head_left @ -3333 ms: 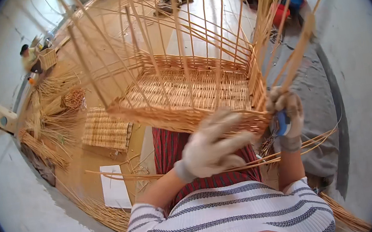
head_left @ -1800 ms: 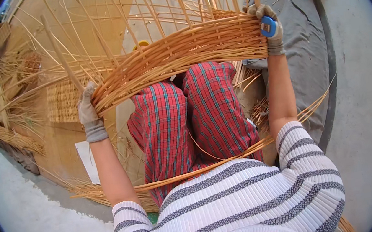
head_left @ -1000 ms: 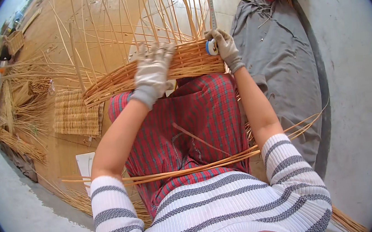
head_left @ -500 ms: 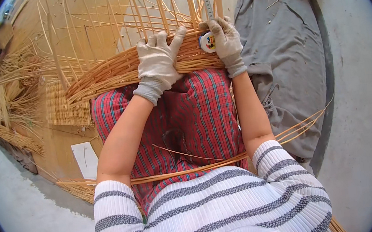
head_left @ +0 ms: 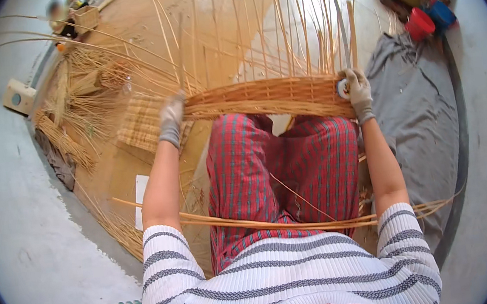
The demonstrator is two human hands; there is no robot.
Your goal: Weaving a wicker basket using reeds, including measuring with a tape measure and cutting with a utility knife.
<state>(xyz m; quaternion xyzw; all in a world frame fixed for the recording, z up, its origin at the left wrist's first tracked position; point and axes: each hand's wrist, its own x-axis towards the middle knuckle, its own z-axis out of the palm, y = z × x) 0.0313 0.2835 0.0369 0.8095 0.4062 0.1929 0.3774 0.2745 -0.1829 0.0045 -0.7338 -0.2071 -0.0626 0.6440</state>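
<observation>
**Fingers on both ends of the wicker basket**

Fingers (head_left: pixel 173 103) of the gloved left hand (head_left: pixel 170 121) are curled onto the left end of the woven rim; fingers (head_left: pixel 356 79) of the gloved right hand (head_left: pixel 359 94) are closed on the right end, with a small round blue-and-white object (head_left: pixel 342 88) pressed against the weave.

Floor (head_left: pixel 20 249): grey concrete, with a brown sheet under the work.

Grey cloth (head_left: pixel 425 113): spread on the floor at the person's right.

Wicker basket (head_left: pixel 267 96): unfinished, held above the knees between both hands, upright stakes (head_left: pixel 278 34) fanning away from the person.

Loose willow rods (head_left: pixel 276 225): lying across the lap.

Woven mat (head_left: pixel 141 123): flat, just beside the left hand.

Red and blue tubs (head_left: pixel 429 18): well apart, beyond the cloth.
</observation>
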